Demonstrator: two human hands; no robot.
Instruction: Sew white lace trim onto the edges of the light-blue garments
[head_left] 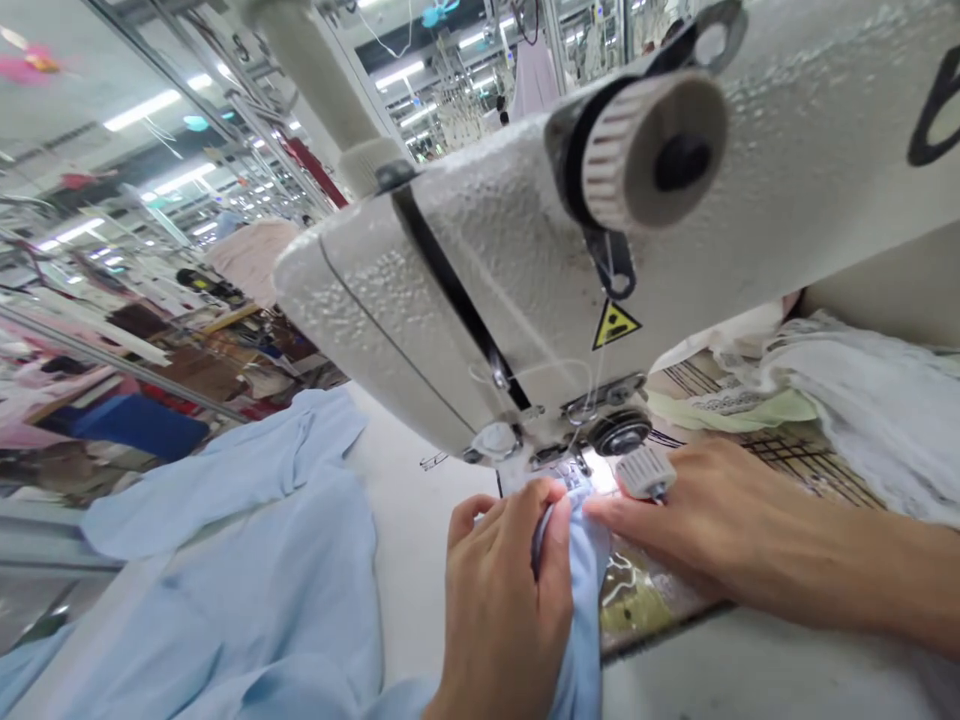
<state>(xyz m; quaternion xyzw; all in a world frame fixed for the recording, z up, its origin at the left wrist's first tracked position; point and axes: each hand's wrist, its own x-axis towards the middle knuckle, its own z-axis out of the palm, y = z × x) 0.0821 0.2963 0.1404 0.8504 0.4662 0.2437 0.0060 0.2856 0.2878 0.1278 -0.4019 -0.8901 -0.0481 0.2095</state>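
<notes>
Light blue fabric (587, 590) runs up to the needle area of a pale sewing machine (465, 300). My left hand (510, 590) is closed on this fabric, pinching a fold between thumb and fingers just in front of the presser foot. On the other side, my right hand (712, 520) lies low beside the needle, its thumb stretched out to the fabric's edge. A small white lamp (646, 472) hides part of its other fingers. Bright light falls on the stitching spot, and the needle tip is hard to make out.
More light blue fabric (300, 580) spreads over the white table (405, 520) on the left. White lace-like cloth (862, 400) and a pale green strip (765, 412) lie at the right, behind my right hand. The machine head overhangs both hands. Other workstations fill the background.
</notes>
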